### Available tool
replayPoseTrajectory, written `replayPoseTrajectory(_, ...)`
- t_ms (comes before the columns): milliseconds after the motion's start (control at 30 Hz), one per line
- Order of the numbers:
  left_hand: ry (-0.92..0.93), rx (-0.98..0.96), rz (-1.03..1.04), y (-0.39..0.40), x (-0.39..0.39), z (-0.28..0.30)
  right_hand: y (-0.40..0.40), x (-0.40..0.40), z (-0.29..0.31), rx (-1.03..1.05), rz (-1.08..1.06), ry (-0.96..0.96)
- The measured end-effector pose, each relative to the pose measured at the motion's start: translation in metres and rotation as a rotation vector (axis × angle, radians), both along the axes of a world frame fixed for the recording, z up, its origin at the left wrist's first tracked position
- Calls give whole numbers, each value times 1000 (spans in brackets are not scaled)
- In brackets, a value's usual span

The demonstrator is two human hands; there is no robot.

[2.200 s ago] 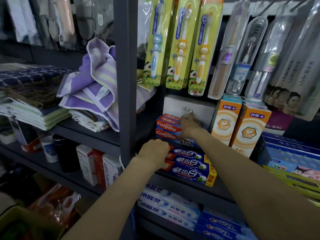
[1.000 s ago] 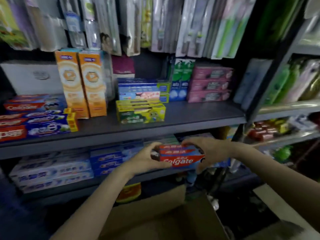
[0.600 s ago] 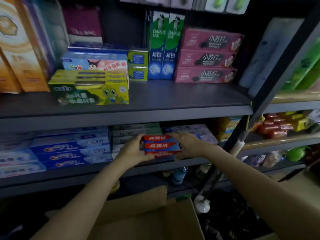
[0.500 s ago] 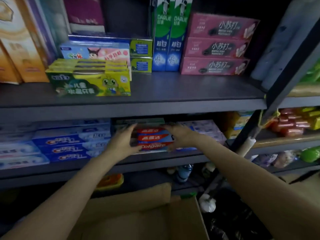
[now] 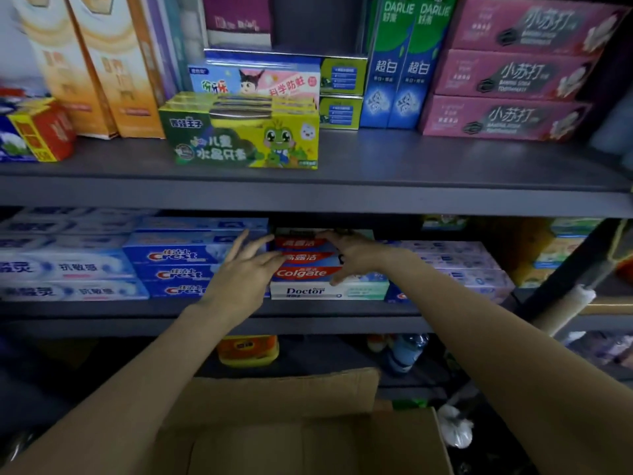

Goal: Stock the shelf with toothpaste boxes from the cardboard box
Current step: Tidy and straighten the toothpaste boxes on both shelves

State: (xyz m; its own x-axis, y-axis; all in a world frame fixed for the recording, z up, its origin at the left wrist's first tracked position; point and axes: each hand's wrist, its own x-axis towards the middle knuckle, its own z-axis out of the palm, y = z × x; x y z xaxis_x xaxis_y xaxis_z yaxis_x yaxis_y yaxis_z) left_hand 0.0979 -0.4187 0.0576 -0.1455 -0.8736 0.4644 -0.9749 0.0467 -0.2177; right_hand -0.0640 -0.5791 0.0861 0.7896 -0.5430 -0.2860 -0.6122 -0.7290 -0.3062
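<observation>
The red Colgate boxes sit stacked on the Doctor box at shelf centre, left hand released at nine o'clock, right hand loosely touching their three o'clock end, cardboard box contents unseen.

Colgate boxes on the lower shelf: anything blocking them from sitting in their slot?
Nothing visible. The Colgate boxes already rest on the Doctor box, between the Crest stack and the purple boxes.

Red Colgate boxes lie stacked on a white Doctor box on the lower shelf; the left hand (fingers spread) and right hand flank the stack.
</observation>
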Motion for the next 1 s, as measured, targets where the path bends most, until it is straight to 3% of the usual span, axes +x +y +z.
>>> replayPoseTrajectory(167,73,-29,-24,5,-5,2,11,-3,11,-93,3,40)
replayPoseTrajectory(267,149,-84,-21,16,-7,7,26,-13,21,-90,-66,-108)
replayPoseTrajectory(367,185,-121,-36,36,-4,12,56,-25,27,-216,-137,-268)
replayPoseTrajectory(467,167,-156,-47,58,8,24,103,-15,38,-228,12,-259)
replayPoseTrajectory(700,208,-334,-58,123,88,92,201,100,118,-176,284,-435)
replayPoseTrajectory(900,242,-319,201,173,202,161,228,225,183,-242,276,-654)
replayPoseTrajectory(1000,231,-204,314,178,248,177,231,282,197,-238,219,-720)
